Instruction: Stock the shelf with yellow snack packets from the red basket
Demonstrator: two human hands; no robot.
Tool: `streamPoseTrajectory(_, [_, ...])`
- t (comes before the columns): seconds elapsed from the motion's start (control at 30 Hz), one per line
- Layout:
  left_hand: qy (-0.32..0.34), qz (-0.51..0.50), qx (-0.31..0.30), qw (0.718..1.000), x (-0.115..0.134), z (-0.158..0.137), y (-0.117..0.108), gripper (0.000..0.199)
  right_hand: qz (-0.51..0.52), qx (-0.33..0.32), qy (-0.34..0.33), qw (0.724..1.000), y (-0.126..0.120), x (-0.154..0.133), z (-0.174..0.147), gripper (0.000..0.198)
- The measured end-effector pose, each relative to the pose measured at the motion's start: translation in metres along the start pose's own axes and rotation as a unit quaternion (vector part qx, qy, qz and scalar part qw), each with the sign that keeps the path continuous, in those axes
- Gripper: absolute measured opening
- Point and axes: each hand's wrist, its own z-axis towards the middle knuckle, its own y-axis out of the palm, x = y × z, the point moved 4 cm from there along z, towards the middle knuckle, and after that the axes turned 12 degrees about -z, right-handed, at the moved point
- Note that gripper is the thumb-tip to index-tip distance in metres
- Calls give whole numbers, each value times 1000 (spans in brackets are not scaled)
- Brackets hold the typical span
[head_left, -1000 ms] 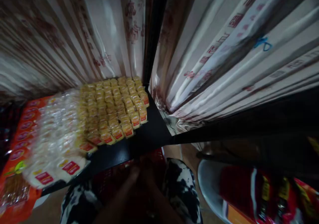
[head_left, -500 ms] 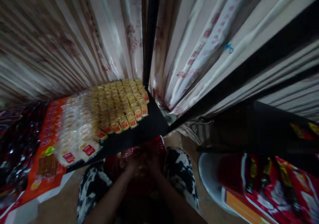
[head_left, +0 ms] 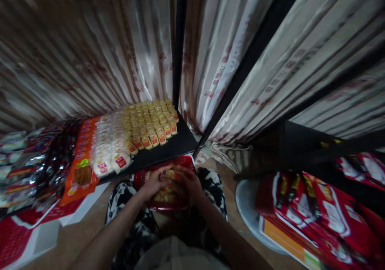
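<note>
Curtains hang behind the black table. The left hand and right hand touch yellow packs in the red box, but I can't tell if they grip. Squeeze softly so none squash.

Printed curtains hang in folds — a grey basin stands rightward.

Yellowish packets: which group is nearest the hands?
Packets in the red container, under left hand and right hand; other packets stand in rows on the black tabletop.
</note>
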Motion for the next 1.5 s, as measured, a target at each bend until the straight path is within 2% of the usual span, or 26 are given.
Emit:
streamPoseTrajectory(0.13, [56,96,28,993,20,4,3,56,77,-20,19,997,0,-13,-2,49])
streamPoseTrajectory(0.23, [102,177,40,978,40,13,3,48,36,1,-19,999,-3,-29,1,47])
streamPoseTrajectory(0.33, [138,229,10,964,66,24,5,42,-77,-1,-107,991,-5,-55,6,37])
streamPoseTrajectory(0.4, [156,254,-16,954,86,33,7,41,-175,27,-192,965,-9,-79,11,31])
streamPoseTrajectory(0.47, [172,269,-41,947,106,44,10,40,-252,69,-273,926,-13,-104,18,28])
streamPoseTrajectory(0.53, [188,271,-60,942,126,56,13,39,-298,91,-323,894,-15,-125,28,29])
streamPoseTrajectory(0.6, [204,266,-66,940,145,72,16,38,-328,94,-344,875,-14,-140,43,33])
streamPoseTrajectory(0.7, [217,259,-65,939,168,102,19,39,-360,113,-350,857,-12,-154,72,40])
streamPoseTrajectory(0.8, [232,272,-65,932,187,136,23,46,-382,159,-340,844,-11,-162,103,43])
streamPoseTrajectory(1.03, [275,388,12,880,217,197,25,42,-353,205,-303,861,-6,-172,162,53])
streamPoseTrajectory(1.23, [291,469,31,833,226,224,16,37,-379,196,-291,856,5,-164,189,43])
streamPoseTrajectory(1.37, [262,492,31,829,223,237,9,35,-380,191,-256,868,10,-150,207,31])
streamPoseTrajectory(1.5, [272,501,13,822,218,244,7,33,-364,150,-247,885,15,-138,222,23])
